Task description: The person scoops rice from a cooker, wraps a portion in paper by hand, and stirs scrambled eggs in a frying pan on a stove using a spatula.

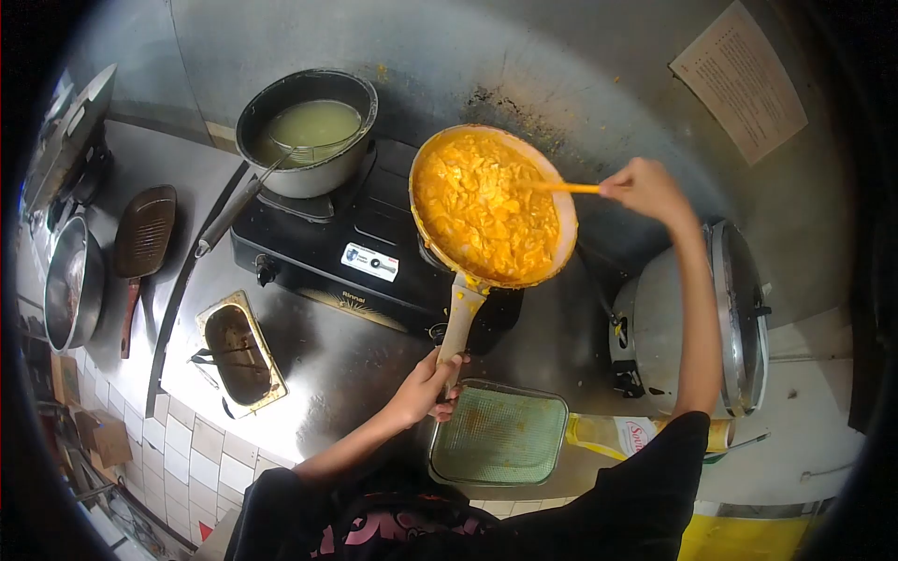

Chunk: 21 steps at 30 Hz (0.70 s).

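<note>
My left hand [432, 385] is wrapped round the pale handle of a frying pan [456, 332]. The pan sits over the right side of the black gas stove [327, 280] and holds a thick orange-yellow mixture [486, 206] with pale lumps. From the right, my right hand [645, 191] grips the end of an orange utensil [571, 188], whose other end is sunk in the mixture. Orange smears mark the pan's rim and the base of its handle.
On the stove's left stands a pot [318, 178] of greenish liquid with a strainer. A metal container [267, 393], grill pan [145, 229] and bowl [73, 280] lie left. Nearer are a green tray [500, 435] and yellow packet [599, 435]; a large cooker [659, 318] stands right.
</note>
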Tool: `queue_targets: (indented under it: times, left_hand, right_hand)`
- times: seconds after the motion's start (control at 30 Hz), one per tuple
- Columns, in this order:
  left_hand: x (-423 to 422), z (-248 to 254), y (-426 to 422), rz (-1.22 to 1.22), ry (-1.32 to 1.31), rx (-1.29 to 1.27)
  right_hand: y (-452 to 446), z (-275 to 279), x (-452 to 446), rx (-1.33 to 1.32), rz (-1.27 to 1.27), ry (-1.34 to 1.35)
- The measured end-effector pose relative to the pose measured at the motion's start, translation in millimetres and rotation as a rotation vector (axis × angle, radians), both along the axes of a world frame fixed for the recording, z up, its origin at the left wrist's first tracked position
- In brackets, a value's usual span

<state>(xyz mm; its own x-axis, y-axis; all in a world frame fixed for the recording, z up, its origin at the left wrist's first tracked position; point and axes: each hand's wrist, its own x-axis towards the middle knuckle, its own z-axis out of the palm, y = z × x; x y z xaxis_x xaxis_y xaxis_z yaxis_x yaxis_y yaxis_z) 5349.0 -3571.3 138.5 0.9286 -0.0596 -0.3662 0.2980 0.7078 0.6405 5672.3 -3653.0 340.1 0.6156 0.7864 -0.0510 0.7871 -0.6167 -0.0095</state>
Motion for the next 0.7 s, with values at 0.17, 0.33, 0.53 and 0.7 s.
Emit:
queue_targets:
  times: [0.17,0.33,0.53,0.7]
  left_hand:
    - [-1,3,1,0.007,0.000,0.030]
    - [-1,2,2,0.001,0.004,0.034]
    - [0,6,2,-0.012,0.030,0.033]
    - [0,7,3,-0.015,0.031,0.047]
  right_hand:
    - [32,-91,-17,-0.167,0.041,-0.172]
    - [33,4,-15,-0.228,0.061,-0.013]
    - [35,50,-48,-0.603,0.070,0.123]
    - [19,-29,-68,-0.466,0.240,-0.217]
